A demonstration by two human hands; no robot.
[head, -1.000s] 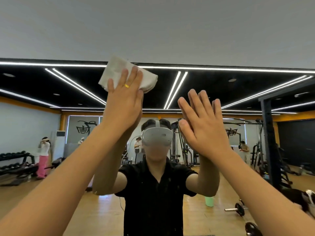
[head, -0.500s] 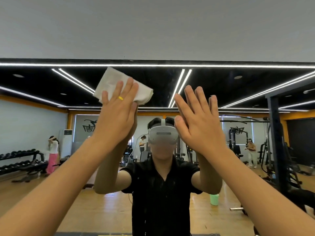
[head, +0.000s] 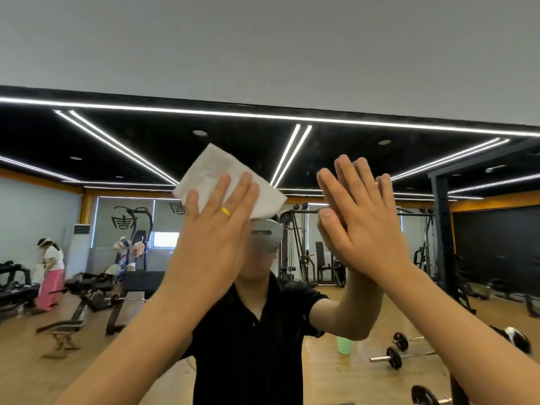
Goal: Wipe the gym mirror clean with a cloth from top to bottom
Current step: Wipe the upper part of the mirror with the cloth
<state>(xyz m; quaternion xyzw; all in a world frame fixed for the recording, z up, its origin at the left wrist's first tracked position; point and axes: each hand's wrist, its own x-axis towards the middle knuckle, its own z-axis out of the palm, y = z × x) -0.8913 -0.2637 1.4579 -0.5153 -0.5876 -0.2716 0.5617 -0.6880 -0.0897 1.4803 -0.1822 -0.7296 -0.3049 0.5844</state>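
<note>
A large gym mirror fills the wall ahead; its top edge runs under a grey wall band. My left hand, a yellow ring on one finger, presses a folded white cloth flat against the glass with straight fingers. The cloth's lower part is hidden under my palm. My right hand lies flat on the mirror to the right, fingers straight, meeting its own reflection. Between my arms the glass shows my reflection in a black shirt and a headset.
The mirror reflects the gym behind me: a person in pink trousers at the left, benches, a black rack post at the right, barbells and a green cup on the wooden floor.
My left hand has slid the cloth down the glass from the mirror's top edge and a little to the right. The right hand stays flat on the mirror.
</note>
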